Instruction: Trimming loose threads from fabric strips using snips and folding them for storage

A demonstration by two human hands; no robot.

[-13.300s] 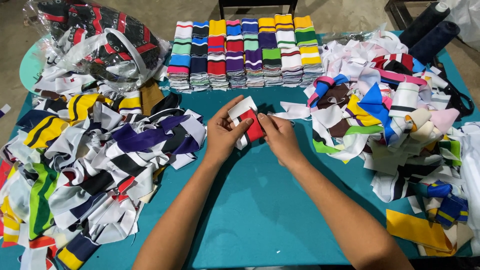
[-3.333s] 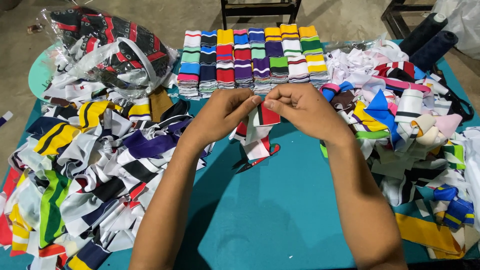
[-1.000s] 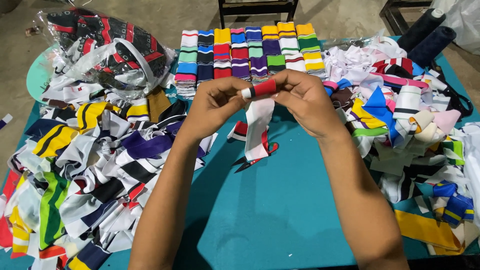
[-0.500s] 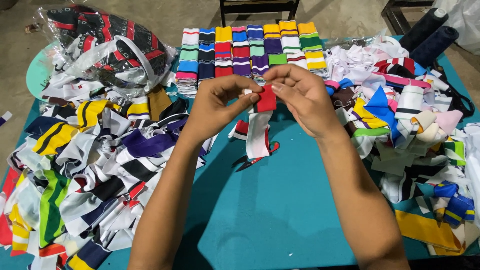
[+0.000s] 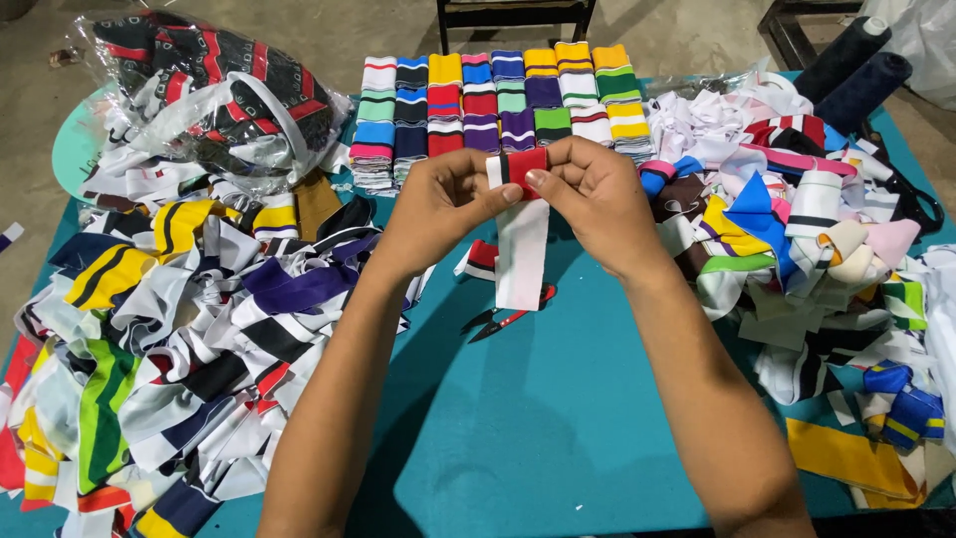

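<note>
Head view, looking down on a teal table (image 5: 558, 438) covered at both sides with cloth. At left, a large heap of striped scraps (image 5: 169, 329) in yellow, purple, black and white; behind it, a clear bag (image 5: 214, 95) stuffed with dark patterned pieces. At right, a second heap (image 5: 817, 249) of mixed colours, with two dark thread cones (image 5: 851, 70) at the far corner. Along the far edge, between the heaps, neat folded stacks (image 5: 498, 105) stand in rows, sorted by colour. At centre, the left hand (image 5: 438, 204) and right hand (image 5: 593, 194) meet above the table, both pinched shut on the top end of one strip (image 5: 522, 244) of ribbed cloth, white with a red and dark band at the top. Thumbs and forefingers clamp that banded end from either side, fingertips nearly touching. The strip's long axis runs vertically: it hangs straight down from the grip toward the person, its free white end just above the table. Both hands are equally near to it, each holding one top corner. Below the strip lie another red-banded piece (image 5: 478, 259) and small red-handled snips (image 5: 508, 321), apart from both hands.
</note>
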